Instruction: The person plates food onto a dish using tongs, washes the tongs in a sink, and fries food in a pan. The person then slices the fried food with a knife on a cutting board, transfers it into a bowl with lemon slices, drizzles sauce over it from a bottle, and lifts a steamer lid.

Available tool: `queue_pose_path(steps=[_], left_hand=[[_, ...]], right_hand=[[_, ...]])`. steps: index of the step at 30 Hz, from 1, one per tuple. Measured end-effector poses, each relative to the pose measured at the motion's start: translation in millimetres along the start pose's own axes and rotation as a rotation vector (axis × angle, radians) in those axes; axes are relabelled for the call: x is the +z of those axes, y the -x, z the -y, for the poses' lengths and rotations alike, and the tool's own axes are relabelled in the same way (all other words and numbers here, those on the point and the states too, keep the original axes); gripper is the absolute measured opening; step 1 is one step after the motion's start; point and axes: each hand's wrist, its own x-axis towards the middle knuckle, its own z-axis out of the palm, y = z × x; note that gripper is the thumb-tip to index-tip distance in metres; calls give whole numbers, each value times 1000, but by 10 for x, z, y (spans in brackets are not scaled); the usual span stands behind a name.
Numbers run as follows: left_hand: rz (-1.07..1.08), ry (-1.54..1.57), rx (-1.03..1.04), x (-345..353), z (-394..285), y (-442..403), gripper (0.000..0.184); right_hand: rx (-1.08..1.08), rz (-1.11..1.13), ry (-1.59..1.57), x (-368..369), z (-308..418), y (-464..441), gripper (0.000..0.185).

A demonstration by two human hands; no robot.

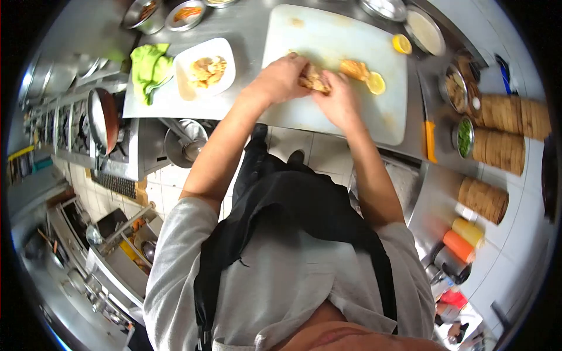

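Both hands grip one browned piece of cooked meat, which looks like chicken [315, 79], over the white cutting board [374, 120]. My left hand [283, 77] closes around its left side, and my right hand [339, 100] pinches its right end. Just right of my right hand, another browned piece [354, 69] lies on the board beside a cut lemon piece [376, 83]. A lemon half [401, 44] sits near the board's far right corner. To the left, a white square dish [227, 51] holds pale golden torn pieces [207, 71].
Green lettuce [150, 69] lies left of the dish. A knife with a yellow handle [430, 140] rests right of the board. Bowls, including one of chopped greens [465, 137], and stacked bamboo steamers [497, 151] line the right. A pan [104, 121] sits on the stove at left.
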Motion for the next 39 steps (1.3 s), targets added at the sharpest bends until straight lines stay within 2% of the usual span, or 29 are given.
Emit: queue_pose_path(steps=[1,2,4,7,8,12,14,16,17,18,20,21,23,25,30,32,33,35,38,39], left_hand=[[-101,18,72,41,85,26,61],[-108,32,43,-54,37,89,61],[-153,44,12,-234,73,224,61],[-331,31,-79,-588,282,587,59],[-387,-12,-107,-713,398,709,60],[-529,-127,-321,-1101,841,1101,62],[-584,-133,-335,-1053,1156,1172,62],[-596,-462,-283,-956,1348,1216,69],[-595,-489,-298,-900,1393,1218,79],[-601,-481,-302,-850,1442,1212,79],[-705,-537,-257,-789,1456,1217,91],[-673,-503,-291,-762,1487,1222,107],[-670,-490,-297,-745,1532,1223,112],[-631,-411,-304,-744,1557,1232,120],[-616,-387,-319,-760,1561,1228,121],[-604,-374,-319,-753,1544,1250,122],[-613,-364,-300,-762,1536,1264,123],[-653,-329,-246,-798,1477,1287,122],[-818,-321,-67,-880,1167,1224,102],[-868,-299,-2,-839,1069,1130,90]], right_hand=[[-9,-38,-99,34,-57,-32,61],[-14,-73,-196,52,-37,-71,53],[-46,-71,-238,115,114,-157,52],[-279,-67,-305,200,601,-362,54],[-320,11,-201,167,875,-466,53],[-413,182,-140,492,1559,-937,59],[-444,277,-86,671,1677,-1166,60],[-530,373,44,839,1696,-1328,61],[-550,384,88,862,1700,-1360,62],[-554,388,96,866,1685,-1399,62],[-544,442,101,771,1739,-1384,59],[-547,449,106,767,1740,-1354,59],[-694,330,184,763,1754,-1327,43],[-702,294,217,807,1775,-1305,41],[-682,271,224,838,1777,-1326,43],[-598,343,250,765,1788,-1322,61],[-589,340,248,726,1750,-1300,61],[-622,174,160,560,1637,-1208,63],[-462,154,55,-139,1302,-833,64],[-428,55,-15,-318,1042,-659,59]])
